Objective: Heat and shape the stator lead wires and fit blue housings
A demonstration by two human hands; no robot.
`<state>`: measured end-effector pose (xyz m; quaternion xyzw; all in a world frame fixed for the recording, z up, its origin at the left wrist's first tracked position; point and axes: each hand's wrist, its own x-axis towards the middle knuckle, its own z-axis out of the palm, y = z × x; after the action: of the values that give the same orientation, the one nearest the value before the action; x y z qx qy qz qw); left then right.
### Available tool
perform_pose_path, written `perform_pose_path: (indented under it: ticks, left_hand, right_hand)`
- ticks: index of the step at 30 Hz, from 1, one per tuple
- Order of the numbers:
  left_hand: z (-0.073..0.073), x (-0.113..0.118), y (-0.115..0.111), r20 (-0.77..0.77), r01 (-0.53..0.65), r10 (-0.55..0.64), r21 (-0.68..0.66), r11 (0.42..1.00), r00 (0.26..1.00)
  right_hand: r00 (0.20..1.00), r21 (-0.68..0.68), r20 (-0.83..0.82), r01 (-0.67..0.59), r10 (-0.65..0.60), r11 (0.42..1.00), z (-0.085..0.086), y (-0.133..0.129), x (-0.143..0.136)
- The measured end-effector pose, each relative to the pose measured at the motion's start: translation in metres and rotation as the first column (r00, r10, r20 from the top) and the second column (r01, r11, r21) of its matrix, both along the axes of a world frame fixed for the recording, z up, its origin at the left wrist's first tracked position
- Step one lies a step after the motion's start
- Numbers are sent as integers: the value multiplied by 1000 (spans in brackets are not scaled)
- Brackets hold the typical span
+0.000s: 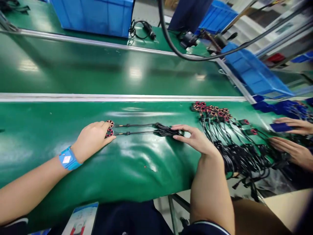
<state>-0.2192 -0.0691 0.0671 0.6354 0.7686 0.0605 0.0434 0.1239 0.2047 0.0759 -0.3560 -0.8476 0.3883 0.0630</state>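
Observation:
My left hand, with a blue band on its wrist, is closed around two round motor stators with red-and-black windings. Two thin black cables run from them to the right, side by side and nearly straight. They end in a folded cable bundle on the green mat. My right hand has its thumb and fingers about the far end of that bundle. To its right lies a row of similar stators, their black cables bundled toward the table's front edge.
A co-worker's hands are at the right, one holding a dark blue piece. Blue bins stand behind. A thick black cable hangs across the upper view. A white rail borders the mat.

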Motion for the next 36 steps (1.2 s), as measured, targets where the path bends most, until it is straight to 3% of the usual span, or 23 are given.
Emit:
perform_pose_path:
  ticks: [4,8,12,15,18,20,24,26,28,30,34,36]
  left_hand:
    - [-4,-8,-13,218,-39,14,114,993,976]
    - [-13,-14,-25,432,-149,31,242,959,901]
    - [-17,-15,-26,524,-201,29,275,940,851]
    - [-16,-16,-24,570,-221,28,272,937,821]
    - [-17,-16,-23,583,-220,11,288,932,812]
    - [-18,-13,-24,510,-178,-15,327,928,860]
    - [-17,-2,-30,122,55,-109,386,921,987]
    - [-14,4,-32,-80,183,-165,368,912,983]
    - [-12,7,-32,-185,260,-207,344,902,961]
    - [-13,4,-31,-149,249,-210,334,909,966]
    - [-20,-8,-25,164,110,-168,313,943,972]
    - [-23,-12,-22,243,84,-165,313,946,956]
  right_hand:
    - [998,294,-66,5,15,956,15,-39,-32]
    - [949,361,-160,-199,271,911,18,-99,-99]
    - [903,400,-44,-377,428,836,-2,-139,-160]
    - [915,413,-20,-359,402,837,-23,-151,-182]
    - [938,447,-44,-290,344,846,-38,-156,-189]
    - [943,469,-62,-263,328,843,-43,-158,-189]
    - [943,478,-73,-253,326,841,-45,-162,-190]
    - [943,462,-52,-269,328,845,-43,-161,-190]
    - [942,442,-33,-286,334,851,-40,-158,-190]
    - [937,416,-44,-298,346,859,-37,-153,-188]
    - [922,277,-150,-308,357,910,-34,-142,-181]
    - [918,186,-203,-305,340,934,-34,-140,-179]
